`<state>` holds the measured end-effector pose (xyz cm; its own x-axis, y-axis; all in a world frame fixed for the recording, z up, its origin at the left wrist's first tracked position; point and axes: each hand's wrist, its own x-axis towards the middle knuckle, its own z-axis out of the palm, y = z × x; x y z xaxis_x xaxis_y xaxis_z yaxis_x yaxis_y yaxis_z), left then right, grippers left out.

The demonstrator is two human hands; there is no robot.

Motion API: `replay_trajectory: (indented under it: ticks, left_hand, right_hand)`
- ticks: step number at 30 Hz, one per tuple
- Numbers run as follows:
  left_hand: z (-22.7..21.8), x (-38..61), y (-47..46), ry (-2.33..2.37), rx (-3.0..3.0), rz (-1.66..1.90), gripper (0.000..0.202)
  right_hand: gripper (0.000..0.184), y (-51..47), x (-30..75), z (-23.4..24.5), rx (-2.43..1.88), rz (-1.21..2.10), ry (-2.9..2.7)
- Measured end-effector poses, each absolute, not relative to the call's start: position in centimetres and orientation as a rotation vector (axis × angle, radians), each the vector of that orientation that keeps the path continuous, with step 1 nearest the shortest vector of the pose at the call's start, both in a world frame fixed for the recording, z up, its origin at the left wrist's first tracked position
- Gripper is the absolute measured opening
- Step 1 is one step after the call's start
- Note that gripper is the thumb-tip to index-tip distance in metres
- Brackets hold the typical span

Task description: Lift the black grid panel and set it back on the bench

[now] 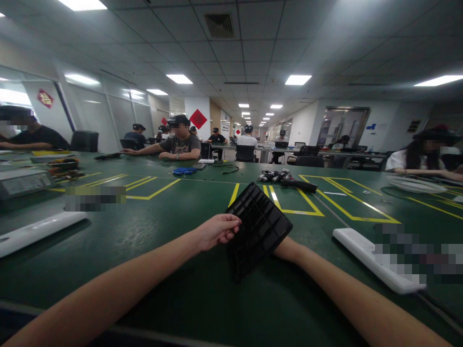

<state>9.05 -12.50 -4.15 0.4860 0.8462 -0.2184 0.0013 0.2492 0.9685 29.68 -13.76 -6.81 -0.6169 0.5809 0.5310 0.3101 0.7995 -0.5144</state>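
Note:
A thin black tray with a grid of compartments [258, 226] is held up at a steep tilt over the green table [155, 284]. My right hand [287, 248] supports it from behind at its lower right side, with the fingers hidden by the tray. My left hand [220, 231] is in front of the tray's left part, thumb and fingers pinched together. Whatever may be between those fingertips is too small to make out. The compartments look dark, and I cannot tell whether anything lies in them.
White power strips lie at left [39, 233] and right [376, 260]. Yellow tape [304, 212] marks the table. Beyond the tray are a black-handled tool [299, 185], metal parts [275, 176] and a blue cloth-like item [184, 171]. A grey box [25, 184] stands left. Other people sit around.

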Motion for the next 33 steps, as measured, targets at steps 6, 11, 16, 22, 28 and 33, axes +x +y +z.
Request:
replay_trajectory:
  ticks: [6, 11, 16, 22, 28, 33]
  left_hand:
    - [-4.5, 9.3, -12.7, 0.936, 1.323, 0.724, 0.023]
    - [-4.9, 9.1, -12.9, 1.04, 1.901, 0.901, 0.016]
    - [-5.1, 9.1, -13.3, 1.309, 2.435, 0.852, 0.019]
    - [-5.1, 9.8, -13.2, 1.451, 2.521, 0.73, 0.033]
    - [-4.9, 9.6, -13.5, 1.439, 2.513, 0.745, 0.028]
    - [-4.9, 9.8, -13.3, 1.455, 2.539, 0.699, 0.035]
  right_hand:
    - [0.039, -13.9, 29.9, -6.6, -0.676, 0.423, -2.302]
    - [0.04, -14.3, 29.9, -6.4, -0.685, 0.385, -2.274]
    - [0.041, -13.9, 30.0, -7.0, -0.711, 0.362, -2.263]
    - [0.04, -14.0, 30.0, -7.1, -0.715, 0.357, -2.272]
    - [0.039, -13.8, 30.1, -7.3, -0.725, 0.393, -2.245]
    - [0.04, -13.6, 30.2, -7.4, -0.72, 0.348, -2.252]
